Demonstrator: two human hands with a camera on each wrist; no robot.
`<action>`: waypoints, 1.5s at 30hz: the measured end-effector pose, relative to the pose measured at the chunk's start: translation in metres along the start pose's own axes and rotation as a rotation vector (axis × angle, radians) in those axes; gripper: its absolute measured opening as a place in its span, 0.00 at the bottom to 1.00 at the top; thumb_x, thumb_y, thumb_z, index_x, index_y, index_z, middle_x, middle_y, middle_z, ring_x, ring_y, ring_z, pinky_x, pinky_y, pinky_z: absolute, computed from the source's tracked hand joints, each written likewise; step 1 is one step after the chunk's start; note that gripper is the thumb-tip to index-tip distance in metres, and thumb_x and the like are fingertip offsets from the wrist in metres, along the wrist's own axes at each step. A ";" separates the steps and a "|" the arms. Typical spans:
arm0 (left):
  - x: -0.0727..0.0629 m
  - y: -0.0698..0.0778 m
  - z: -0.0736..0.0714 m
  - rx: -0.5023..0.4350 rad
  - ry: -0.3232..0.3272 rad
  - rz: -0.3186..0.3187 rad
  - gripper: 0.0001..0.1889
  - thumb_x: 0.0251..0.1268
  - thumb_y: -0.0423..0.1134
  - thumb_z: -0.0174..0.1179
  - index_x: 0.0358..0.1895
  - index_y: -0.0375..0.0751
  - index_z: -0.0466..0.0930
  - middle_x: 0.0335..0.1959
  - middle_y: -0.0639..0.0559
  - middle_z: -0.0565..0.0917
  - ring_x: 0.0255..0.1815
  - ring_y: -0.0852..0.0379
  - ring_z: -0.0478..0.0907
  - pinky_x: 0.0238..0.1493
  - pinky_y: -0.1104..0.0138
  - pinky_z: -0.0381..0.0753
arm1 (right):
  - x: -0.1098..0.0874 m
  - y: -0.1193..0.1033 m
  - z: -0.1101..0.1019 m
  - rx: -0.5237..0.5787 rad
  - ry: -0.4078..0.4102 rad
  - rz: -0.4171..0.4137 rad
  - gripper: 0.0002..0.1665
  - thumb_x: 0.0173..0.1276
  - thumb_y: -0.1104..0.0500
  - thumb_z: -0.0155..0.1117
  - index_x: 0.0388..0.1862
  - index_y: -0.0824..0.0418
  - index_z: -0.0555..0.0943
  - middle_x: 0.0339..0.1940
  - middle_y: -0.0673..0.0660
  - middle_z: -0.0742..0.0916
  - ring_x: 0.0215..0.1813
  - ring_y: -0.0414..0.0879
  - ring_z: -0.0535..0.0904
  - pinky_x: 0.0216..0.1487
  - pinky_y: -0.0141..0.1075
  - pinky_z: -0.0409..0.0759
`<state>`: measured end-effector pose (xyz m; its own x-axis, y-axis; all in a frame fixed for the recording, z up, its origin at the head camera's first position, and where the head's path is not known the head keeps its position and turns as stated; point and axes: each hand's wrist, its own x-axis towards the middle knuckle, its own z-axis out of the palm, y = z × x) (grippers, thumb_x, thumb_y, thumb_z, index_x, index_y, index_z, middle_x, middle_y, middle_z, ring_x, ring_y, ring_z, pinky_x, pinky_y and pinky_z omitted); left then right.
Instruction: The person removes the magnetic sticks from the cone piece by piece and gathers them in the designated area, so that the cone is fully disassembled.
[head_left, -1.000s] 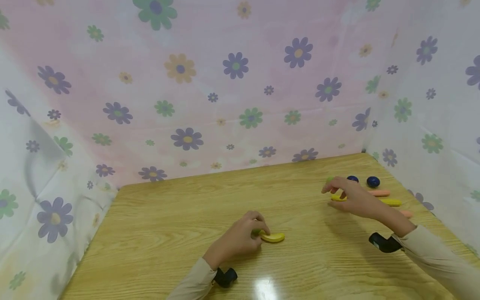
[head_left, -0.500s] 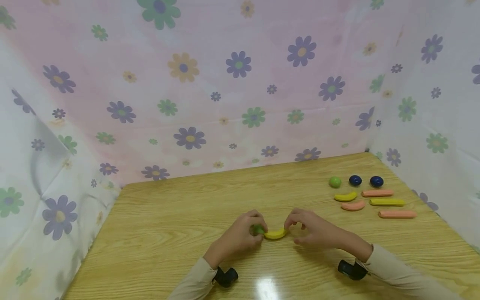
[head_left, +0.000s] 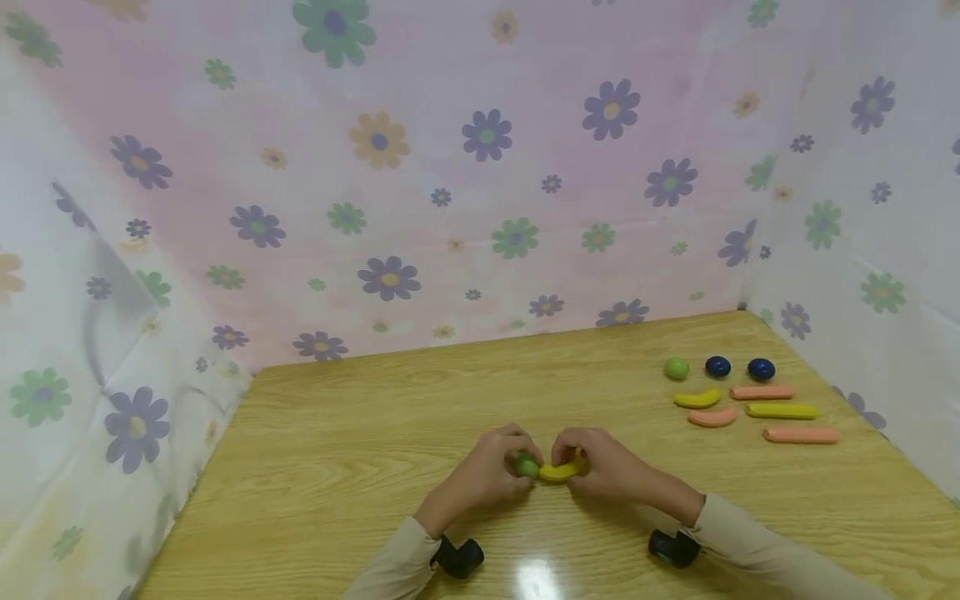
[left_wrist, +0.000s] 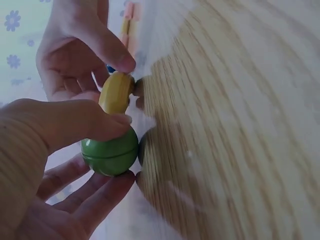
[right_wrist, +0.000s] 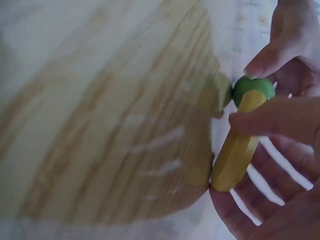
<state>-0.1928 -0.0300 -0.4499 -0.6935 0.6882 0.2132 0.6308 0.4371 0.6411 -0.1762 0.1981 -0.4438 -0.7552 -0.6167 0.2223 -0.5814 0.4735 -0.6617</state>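
At the front middle of the table, my left hand point(head_left: 487, 468) grips a glossy green ball point(head_left: 527, 467) with a groove around its middle, plain in the left wrist view. Directly to its right, my right hand point(head_left: 617, 468) pinches a yellow banana-shaped piece point(head_left: 557, 474) between thumb and fingers. One end of this ridged piece point(right_wrist: 234, 162) meets the ball in the right wrist view. Fingers partly cover both things, which sit low at the tabletop.
Back right on the wooden table point(head_left: 390, 400) lie another green ball point(head_left: 677, 368), two dark blue balls point(head_left: 717, 367), a yellow curved piece point(head_left: 697, 399), a pink curved piece point(head_left: 712, 417), two pink sticks point(head_left: 801, 435) and a yellow stick point(head_left: 782, 411). Flowered cloth point(head_left: 450, 167) stands behind.
My right hand has come from the back-right group to the front middle and taken hold of the yellow banana-shaped piece. My left hand stays on the green ball, which now meets that piece.
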 end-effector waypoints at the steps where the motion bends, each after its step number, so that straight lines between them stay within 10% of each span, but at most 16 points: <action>1: 0.001 0.001 0.001 -0.015 0.002 -0.002 0.11 0.51 0.31 0.70 0.37 0.48 0.83 0.44 0.57 0.77 0.43 0.64 0.74 0.40 0.76 0.75 | -0.001 0.001 0.000 0.021 -0.008 0.004 0.21 0.45 0.76 0.68 0.34 0.53 0.79 0.33 0.45 0.81 0.37 0.41 0.77 0.38 0.37 0.77; 12: 0.013 0.008 -0.001 -0.141 0.060 -0.136 0.09 0.53 0.28 0.68 0.38 0.38 0.84 0.39 0.55 0.76 0.39 0.61 0.75 0.35 0.75 0.77 | -0.029 0.004 -0.024 -0.058 0.006 0.070 0.19 0.46 0.71 0.71 0.31 0.49 0.80 0.30 0.41 0.81 0.34 0.38 0.75 0.34 0.34 0.75; 19: 0.029 0.005 0.002 -0.168 0.084 -0.116 0.10 0.54 0.27 0.67 0.41 0.37 0.83 0.42 0.52 0.77 0.42 0.58 0.76 0.38 0.74 0.78 | -0.059 0.020 -0.051 -0.083 0.016 0.074 0.18 0.49 0.68 0.73 0.34 0.48 0.80 0.32 0.42 0.81 0.35 0.37 0.75 0.34 0.34 0.75; 45: 0.146 0.024 0.061 -0.458 0.201 -0.224 0.12 0.56 0.29 0.66 0.45 0.39 0.84 0.44 0.56 0.79 0.41 0.61 0.76 0.36 0.72 0.78 | -0.131 0.082 -0.129 -0.252 0.125 0.163 0.17 0.48 0.65 0.76 0.36 0.49 0.83 0.36 0.45 0.83 0.37 0.38 0.78 0.33 0.34 0.77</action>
<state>-0.2576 0.1162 -0.4485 -0.8749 0.4630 0.1423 0.2750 0.2328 0.9328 -0.1639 0.3991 -0.4354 -0.8665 -0.4457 0.2247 -0.4950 0.7097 -0.5014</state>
